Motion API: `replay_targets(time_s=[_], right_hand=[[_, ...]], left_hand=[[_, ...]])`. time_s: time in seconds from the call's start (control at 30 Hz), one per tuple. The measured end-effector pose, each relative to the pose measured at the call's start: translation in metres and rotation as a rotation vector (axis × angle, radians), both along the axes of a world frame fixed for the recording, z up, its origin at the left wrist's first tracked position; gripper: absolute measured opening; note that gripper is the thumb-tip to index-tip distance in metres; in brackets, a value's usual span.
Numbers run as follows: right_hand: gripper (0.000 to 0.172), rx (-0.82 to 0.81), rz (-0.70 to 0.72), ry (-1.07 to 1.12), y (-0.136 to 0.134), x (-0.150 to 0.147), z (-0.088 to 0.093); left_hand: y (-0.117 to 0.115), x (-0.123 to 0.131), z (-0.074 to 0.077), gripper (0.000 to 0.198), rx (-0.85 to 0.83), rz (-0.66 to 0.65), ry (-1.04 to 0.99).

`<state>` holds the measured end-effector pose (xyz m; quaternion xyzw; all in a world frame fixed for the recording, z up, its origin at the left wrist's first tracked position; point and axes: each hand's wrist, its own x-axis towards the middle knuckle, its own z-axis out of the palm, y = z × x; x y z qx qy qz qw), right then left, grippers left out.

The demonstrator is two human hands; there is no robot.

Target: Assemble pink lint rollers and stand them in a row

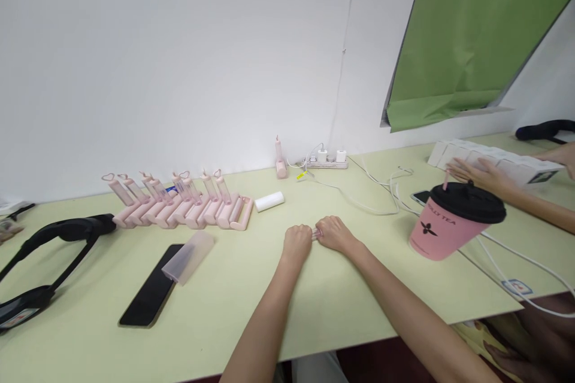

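Both my hands rest on the pale green table [233, 311], knuckles up and fists closed. My left hand [297, 243] and my right hand [335, 233] meet end to end around a small clear-and-pink piece [316, 233] that shows only in the gap between them. Most of that piece is hidden by my fingers. A white cylinder [269, 201] lies just beyond my left hand. Further left stands a row of several pink holders with clear tubes [179, 206].
A black phone [150, 293] lies left of my arms with a frosted plastic cover [188, 256] partly on it. A pink cup with a black lid [453, 221] stands at right, among white cables [381, 191]. Another person's hand [478, 175] touches white boxes [494, 161]. A black strap [58, 251] lies far left.
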<state>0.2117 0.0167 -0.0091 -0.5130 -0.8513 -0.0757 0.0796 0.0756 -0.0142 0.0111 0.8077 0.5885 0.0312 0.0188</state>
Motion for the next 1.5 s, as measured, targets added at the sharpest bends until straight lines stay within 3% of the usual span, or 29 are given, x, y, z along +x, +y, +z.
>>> replay_targets(time_s=[0.2,0.37,0.47,0.6,0.7,0.77,0.97,1.1,1.23,1.37,1.5], right_hand=[[0.016,0.017,-0.030,0.017,-0.002,-0.002,0.005],[0.010,0.079,0.046,0.206,-0.006,-0.006,0.023],[0.017,0.152,0.123,0.329,-0.008,-0.006,0.031],[0.014,0.155,0.109,0.366,-0.001,0.003,0.029],[0.014,0.190,0.021,0.335,0.007,0.015,0.021],[0.016,0.202,-0.043,0.332,0.012,0.024,0.016],[0.019,0.177,-0.236,0.383,0.011,0.027,0.008],[0.035,0.355,-0.271,0.447,-0.006,0.005,0.017],[0.050,0.330,-0.167,0.528,-0.012,-0.041,0.025],[0.052,0.143,-0.147,0.589,0.020,-0.104,0.028],[0.044,0.018,-0.203,0.580,0.062,-0.151,0.033]], left_hand=[[0.001,0.001,-0.005,0.026,0.092,-0.017,0.007],[0.002,0.007,-0.004,0.025,0.169,0.113,-0.023],[0.001,0.007,0.000,0.027,0.298,0.176,-0.058],[0.000,-0.004,0.003,0.031,0.463,0.100,-0.177],[0.003,-0.014,-0.001,0.050,0.483,0.074,-0.349],[0.007,-0.021,-0.005,0.055,0.480,0.148,-0.437],[0.018,-0.044,-0.012,0.045,0.517,0.494,-0.541],[0.017,-0.055,-0.008,0.037,0.532,0.575,-0.636],[0.013,-0.065,0.003,0.028,0.732,0.627,-0.813],[0.013,-0.078,0.006,0.032,1.116,0.882,-1.067],[0.020,-0.091,-0.002,0.033,1.250,1.152,-1.139]])
